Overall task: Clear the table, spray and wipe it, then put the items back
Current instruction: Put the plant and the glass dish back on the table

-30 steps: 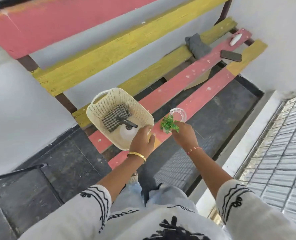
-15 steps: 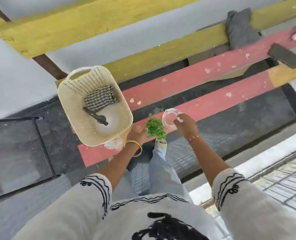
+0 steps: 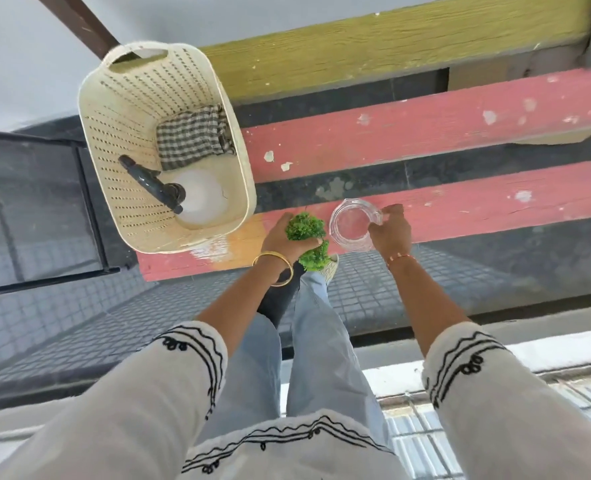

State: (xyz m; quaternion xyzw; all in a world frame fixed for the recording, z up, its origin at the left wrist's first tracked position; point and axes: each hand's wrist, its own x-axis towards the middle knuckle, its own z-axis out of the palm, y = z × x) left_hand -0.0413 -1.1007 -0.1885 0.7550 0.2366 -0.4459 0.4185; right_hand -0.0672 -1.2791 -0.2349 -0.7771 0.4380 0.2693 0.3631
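A slatted table [image 3: 425,133] of painted planks fills the upper right: a yellow-green plank at the back, then two red ones with chipped paint, dark gaps between them. Below it lies grey tiled floor [image 3: 79,323], with the person's white embroidered sleeves and pale blue trousers in the foreground.

A cream perforated basket [image 3: 124,109] stands on the left end of the planks, its near corner over the front red plank. Inside it a spray bottle [image 3: 197,199] with a dark trigger head lies against the near wall, and a folded checked cloth [image 3: 192,136] rests toward the far right wall.

The left hand [image 3: 282,242], a gold bangle on its wrist, has its fingers curled around a bunch of green leafy sprigs [image 3: 304,228], held at the front plank's near edge just right of the basket. The right hand [image 3: 389,232], a thin red band at the wrist, pinches the rim of a clear glass jar [image 3: 351,226] that is at the front red plank, just beside the sprigs; whether the jar touches the wood cannot be told
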